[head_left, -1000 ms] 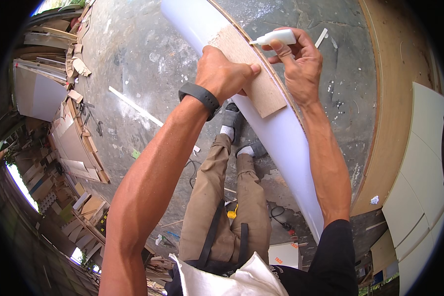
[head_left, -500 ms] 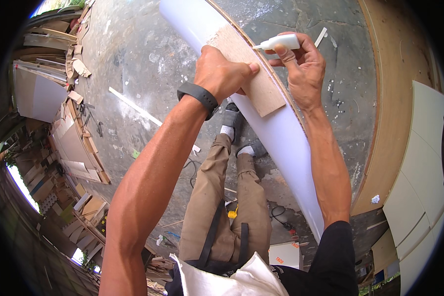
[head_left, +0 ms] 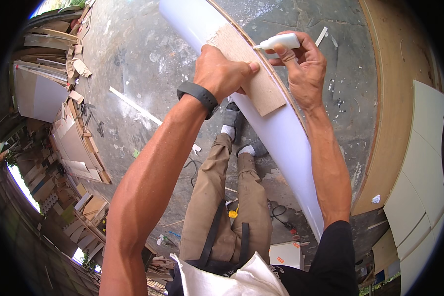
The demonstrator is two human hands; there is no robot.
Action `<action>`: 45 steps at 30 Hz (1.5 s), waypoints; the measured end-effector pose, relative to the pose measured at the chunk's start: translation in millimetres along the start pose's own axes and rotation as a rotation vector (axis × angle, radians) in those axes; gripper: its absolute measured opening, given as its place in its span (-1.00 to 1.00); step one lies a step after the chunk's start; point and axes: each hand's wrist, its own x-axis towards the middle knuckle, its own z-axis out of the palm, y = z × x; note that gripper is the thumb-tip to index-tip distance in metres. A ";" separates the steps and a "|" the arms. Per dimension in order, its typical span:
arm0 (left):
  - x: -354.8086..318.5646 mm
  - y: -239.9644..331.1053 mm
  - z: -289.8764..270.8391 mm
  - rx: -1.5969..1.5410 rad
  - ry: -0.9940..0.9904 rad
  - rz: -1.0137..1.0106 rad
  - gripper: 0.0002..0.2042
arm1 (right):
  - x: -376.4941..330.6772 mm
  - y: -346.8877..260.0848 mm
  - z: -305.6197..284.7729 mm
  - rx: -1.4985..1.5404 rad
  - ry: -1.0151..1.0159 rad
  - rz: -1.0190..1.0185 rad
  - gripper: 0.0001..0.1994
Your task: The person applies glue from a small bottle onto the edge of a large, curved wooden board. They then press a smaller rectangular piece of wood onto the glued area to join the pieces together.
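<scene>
White curved panel (head_left: 281, 135), long, brown-edged, is slanting across the view above the grey floor (head_left: 352, 74), to the right of the person's trousered legs (head_left: 204, 197), with a flat wooden piece (head_left: 267, 96) lying along its face. Left hand (head_left: 221, 74) is pinching the wooden piece against the panel, thumb on top, other fingers mostly hidden; right hand (head_left: 305, 69) is pinching a white squeeze bottle (head_left: 287, 41), nozzle at the brown edge, contact uncertain. Step in hand: the person is seemingly applying glue there, the next move calling for a steady left hold and even squeezing along the edge.
</scene>
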 end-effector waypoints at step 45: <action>1.7 -6.7 2.8 0.023 0.090 0.034 -0.53 | -1.1 -3.8 -0.9 -0.008 0.002 0.003 -0.81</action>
